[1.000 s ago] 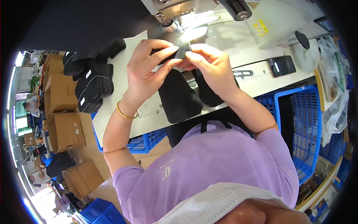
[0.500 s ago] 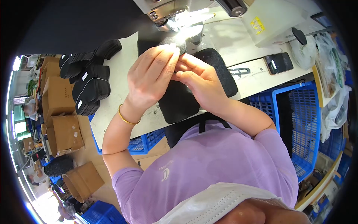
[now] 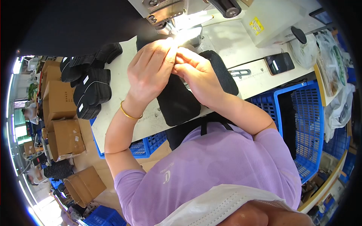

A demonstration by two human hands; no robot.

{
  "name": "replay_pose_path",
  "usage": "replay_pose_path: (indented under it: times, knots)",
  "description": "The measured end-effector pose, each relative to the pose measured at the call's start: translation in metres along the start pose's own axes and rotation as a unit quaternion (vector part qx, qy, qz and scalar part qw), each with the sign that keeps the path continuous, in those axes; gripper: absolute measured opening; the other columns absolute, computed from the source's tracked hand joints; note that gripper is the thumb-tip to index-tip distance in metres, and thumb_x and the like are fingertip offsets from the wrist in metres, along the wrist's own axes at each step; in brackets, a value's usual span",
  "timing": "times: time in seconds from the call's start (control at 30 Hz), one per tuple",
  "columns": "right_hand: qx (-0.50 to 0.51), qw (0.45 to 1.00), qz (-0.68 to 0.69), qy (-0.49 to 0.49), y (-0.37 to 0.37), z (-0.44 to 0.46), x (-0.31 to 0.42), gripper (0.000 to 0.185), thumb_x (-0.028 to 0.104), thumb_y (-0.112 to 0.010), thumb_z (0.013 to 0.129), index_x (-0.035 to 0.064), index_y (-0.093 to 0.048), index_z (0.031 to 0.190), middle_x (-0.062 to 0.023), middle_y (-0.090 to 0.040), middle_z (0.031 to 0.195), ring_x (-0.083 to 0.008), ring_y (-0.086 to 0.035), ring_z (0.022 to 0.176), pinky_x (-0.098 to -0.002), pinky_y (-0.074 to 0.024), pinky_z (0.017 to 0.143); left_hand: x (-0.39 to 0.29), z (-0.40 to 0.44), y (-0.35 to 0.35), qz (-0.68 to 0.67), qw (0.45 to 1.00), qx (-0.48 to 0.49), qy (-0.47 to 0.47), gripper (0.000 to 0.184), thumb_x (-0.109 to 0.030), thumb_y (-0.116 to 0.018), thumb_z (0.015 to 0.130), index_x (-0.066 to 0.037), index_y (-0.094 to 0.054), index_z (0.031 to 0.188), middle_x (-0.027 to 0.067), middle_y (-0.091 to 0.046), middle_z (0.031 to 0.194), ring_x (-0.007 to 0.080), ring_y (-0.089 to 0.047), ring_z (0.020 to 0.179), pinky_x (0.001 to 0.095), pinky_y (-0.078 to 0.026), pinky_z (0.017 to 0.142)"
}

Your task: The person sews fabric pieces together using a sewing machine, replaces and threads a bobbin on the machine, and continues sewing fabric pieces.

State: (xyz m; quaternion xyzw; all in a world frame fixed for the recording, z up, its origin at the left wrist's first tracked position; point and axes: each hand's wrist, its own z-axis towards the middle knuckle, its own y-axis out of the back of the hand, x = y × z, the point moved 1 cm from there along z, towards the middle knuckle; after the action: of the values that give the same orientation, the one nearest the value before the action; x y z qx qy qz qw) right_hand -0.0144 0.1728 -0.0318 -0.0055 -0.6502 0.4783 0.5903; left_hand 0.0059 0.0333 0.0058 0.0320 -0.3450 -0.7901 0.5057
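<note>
My left hand point(image 3: 151, 67), with a gold bangle at the wrist, is closed in a pinch just below the sewing machine head point(image 3: 164, 19). Against its fingertips, my right hand point(image 3: 198, 75) is closed too, thumb and fingers pressed together. Whatever lies between the fingertips is hidden by the fingers and the lamp's glare. Under and in front of the hands, a black fabric piece point(image 3: 179, 107) lies on the white table point(image 3: 124, 101). A second black padded piece point(image 3: 222, 73) lies beyond my right hand.
Banded stacks of black cut pieces point(image 3: 94, 86) stand on the left of the table. A phone point(image 3: 279, 63) lies at the right, near plastic bags point(image 3: 303, 51). Blue crates point(image 3: 309, 124) stand below the right edge. Cardboard boxes point(image 3: 68, 135) fill the floor at left.
Both hands have shifted slightly up towards the machine, still pinched together. A dark textured fabric piece that showed at the fingertips is now covered. The view has tilted a little.
</note>
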Motion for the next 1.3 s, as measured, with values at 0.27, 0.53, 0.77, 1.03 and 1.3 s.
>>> replay_pose_path:
  times: [0.27, 0.53, 0.77, 1.03, 1.3]
  knots:
    - [-0.019, 1.000, 0.011, 0.018, 0.002, 0.006, -0.006, 0.046, -0.005, -0.045, 0.091, -0.0043, -0.047, 0.137, -0.0117, -0.059, 0.129, -0.0127, -0.059, 0.113, -0.0241, -0.0472, 0.094, -0.004, 0.004, -0.006, 0.044, 0.999, 0.000, 0.018, 0.025, -0.007, -0.064, 0.057, 0.002, -0.065, 0.080, 0.0104, -0.066, 0.090, 0.0241, -0.065, 0.087, 0.0335, -0.056, 0.076]
    - [-0.040, 0.999, 0.003, 0.011, 0.003, 0.004, -0.003, 0.046, -0.009, -0.045, 0.087, -0.0071, -0.050, 0.133, -0.0130, -0.057, 0.131, -0.0167, -0.052, 0.123, -0.0281, -0.0425, 0.102, -0.006, 0.003, -0.015, 0.062, 0.996, 0.002, 0.056, 0.023, 0.002, -0.068, 0.069, 0.001, -0.068, 0.092, 0.0082, -0.069, 0.090, 0.0225, -0.068, 0.081, 0.0316, -0.056, 0.071]
    - [-0.043, 0.999, 0.011, 0.011, 0.002, 0.003, -0.002, 0.043, -0.006, -0.045, 0.090, -0.0067, -0.050, 0.133, -0.0138, -0.057, 0.130, -0.0174, -0.053, 0.123, -0.0289, -0.0442, 0.102, 0.001, -0.003, -0.016, 0.009, 0.996, -0.010, 0.092, 0.024, -0.001, -0.064, 0.065, 0.001, -0.065, 0.089, 0.0095, -0.064, 0.089, 0.0254, -0.064, 0.080, 0.0334, -0.053, 0.067]
    - [-0.020, 0.996, -0.081, 0.027, 0.004, 0.003, 0.001, 0.036, 0.008, -0.055, 0.097, -0.0059, -0.053, 0.131, -0.0109, -0.062, 0.122, -0.0135, -0.060, 0.110, -0.0278, -0.0481, 0.097, 0.035, 0.004, 0.010, -0.139, 0.984, 0.081, 0.075, 0.037, 0.005, -0.063, 0.069, -0.003, -0.068, 0.104, 0.0085, -0.065, 0.097, 0.0278, -0.063, 0.086, 0.0370, -0.051, 0.076]
    - [-0.018, 0.981, -0.186, 0.041, 0.016, -0.003, 0.001, 0.019, 0.011, -0.053, 0.097, -0.0010, -0.063, 0.107, 0.0050, -0.057, 0.081, -0.0014, -0.042, 0.072, -0.0225, -0.0385, 0.060, -0.012, 0.005, 0.013, -0.077, 0.987, 0.077, 0.118, 0.041, 0.006, -0.064, 0.063, 0.001, -0.068, 0.104, 0.0094, -0.061, 0.099, 0.0258, -0.058, 0.080, 0.0340, -0.051, 0.068]
